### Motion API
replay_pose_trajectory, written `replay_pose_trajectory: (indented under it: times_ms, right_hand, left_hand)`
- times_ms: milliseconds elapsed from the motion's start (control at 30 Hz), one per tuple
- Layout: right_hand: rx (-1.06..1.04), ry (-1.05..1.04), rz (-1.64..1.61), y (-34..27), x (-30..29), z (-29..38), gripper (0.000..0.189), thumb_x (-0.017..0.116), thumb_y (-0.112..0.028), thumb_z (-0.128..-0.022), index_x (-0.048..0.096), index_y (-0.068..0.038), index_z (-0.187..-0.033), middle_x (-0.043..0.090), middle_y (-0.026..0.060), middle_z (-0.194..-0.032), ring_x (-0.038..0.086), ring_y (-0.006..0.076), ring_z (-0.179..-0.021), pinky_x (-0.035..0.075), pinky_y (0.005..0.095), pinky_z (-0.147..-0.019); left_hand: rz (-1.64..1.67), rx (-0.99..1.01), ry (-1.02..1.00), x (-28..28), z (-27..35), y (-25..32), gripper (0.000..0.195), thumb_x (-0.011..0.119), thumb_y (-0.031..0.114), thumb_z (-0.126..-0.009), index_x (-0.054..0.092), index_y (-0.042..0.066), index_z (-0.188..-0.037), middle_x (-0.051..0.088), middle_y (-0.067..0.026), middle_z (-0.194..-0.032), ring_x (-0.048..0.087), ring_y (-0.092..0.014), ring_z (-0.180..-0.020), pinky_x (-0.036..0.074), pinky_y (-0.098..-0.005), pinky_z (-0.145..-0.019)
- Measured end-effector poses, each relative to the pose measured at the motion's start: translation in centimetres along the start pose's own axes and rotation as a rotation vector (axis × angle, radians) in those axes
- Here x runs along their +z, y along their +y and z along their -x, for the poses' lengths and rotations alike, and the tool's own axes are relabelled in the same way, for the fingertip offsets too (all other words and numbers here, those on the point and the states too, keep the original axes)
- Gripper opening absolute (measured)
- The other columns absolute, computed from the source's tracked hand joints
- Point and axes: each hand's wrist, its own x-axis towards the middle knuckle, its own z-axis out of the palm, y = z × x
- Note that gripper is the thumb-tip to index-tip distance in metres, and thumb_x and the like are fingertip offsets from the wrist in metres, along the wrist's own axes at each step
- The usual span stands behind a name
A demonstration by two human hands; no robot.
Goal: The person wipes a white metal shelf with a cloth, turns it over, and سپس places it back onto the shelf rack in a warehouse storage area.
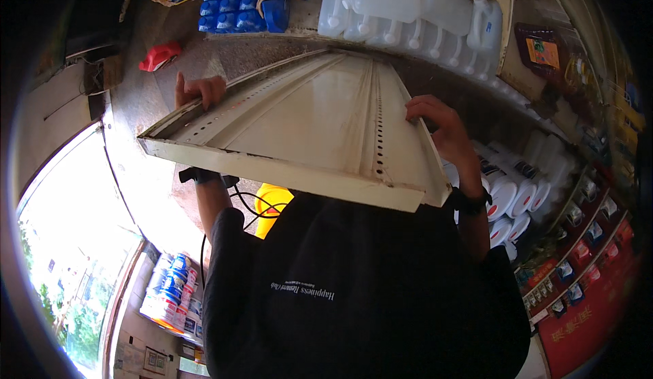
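A long cream-painted metal shelf panel (306, 124) with raised rims and rows of punched holes stretches away in front of my chest. Its paint is scuffed, and dark marks show along the rims. My left hand (201, 91) grips the left rim, fingers curled over the edge. On the opposite side, my right hand (436, 124) has its fingertips over the right rim, the palm outside it. The panel's near end lies close to my dark shirt (357, 277). Its underside and my lower body are hidden.
Blue bottles (232, 1) and translucent jugs (387, 1) stand in rows at the far side. A red container (160, 56) lies on the floor. White buckets (510, 195) are stacked at right. A yellow object (270, 205) and black cable (245, 195) show below the panel.
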Motion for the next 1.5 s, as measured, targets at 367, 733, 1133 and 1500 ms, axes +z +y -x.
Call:
replay_pose_trajectory:
  times_ms: [367, 733, 1133, 1500]
  right_hand:
    - [-0.217, 0.204, 0.317, 1.5, -0.6, -1.0, 0.032, 0.068, -0.030, -0.067, 0.054, -0.009, -0.087, 0.059, 0.0068, -0.085, 0.055, 0.0232, -0.071, 0.038, 0.0331, -0.066]
    - [-0.230, 0.342, 0.385, 2.5, 0.5, -4.4, 0.036, 0.059, -0.045, -0.074, 0.060, -0.009, -0.079, 0.057, 0.0047, -0.069, 0.050, 0.0231, -0.062, 0.040, 0.0323, -0.061]
    - [-0.197, 0.340, 0.137, 4.4, 1.0, -8.7, 0.042, 0.053, -0.047, -0.079, 0.057, -0.005, -0.078, 0.055, 0.0111, -0.063, 0.055, 0.0278, -0.059, 0.043, 0.0358, -0.057]
    - [-0.303, 0.087, -0.038, 2.3, 1.5, -10.1, 0.030, 0.050, -0.040, -0.084, 0.058, -0.011, -0.088, 0.057, 0.0105, -0.072, 0.057, 0.0287, -0.066, 0.043, 0.0372, -0.058]
  left_hand:
    - [0.019, 0.040, 0.056, -0.3, 0.0, 1.3, 0.063, 0.016, 0.048, -0.089, 0.039, 0.009, -0.046, 0.037, -0.0044, -0.047, 0.027, -0.017, -0.053, 0.024, -0.0311, -0.059]
    - [0.192, 0.146, 0.627, -9.2, 3.7, -2.6, 0.034, 0.042, 0.027, -0.088, 0.046, 0.013, -0.118, 0.052, -0.0027, -0.114, 0.048, -0.016, -0.104, 0.037, -0.0325, -0.092]
    - [-1.130, 0.157, 0.832, -2.1, -1.0, 9.8, 0.035, 0.047, 0.022, -0.083, 0.052, 0.004, -0.112, 0.053, -0.0069, -0.106, 0.050, -0.019, -0.098, 0.040, -0.0322, -0.084]
    - [-1.356, 0.266, 0.620, 6.8, -12.5, 8.4, 0.035, 0.042, 0.028, -0.087, 0.058, 0.001, -0.104, 0.060, -0.0121, -0.094, 0.053, -0.017, -0.091, 0.039, -0.0288, -0.081]
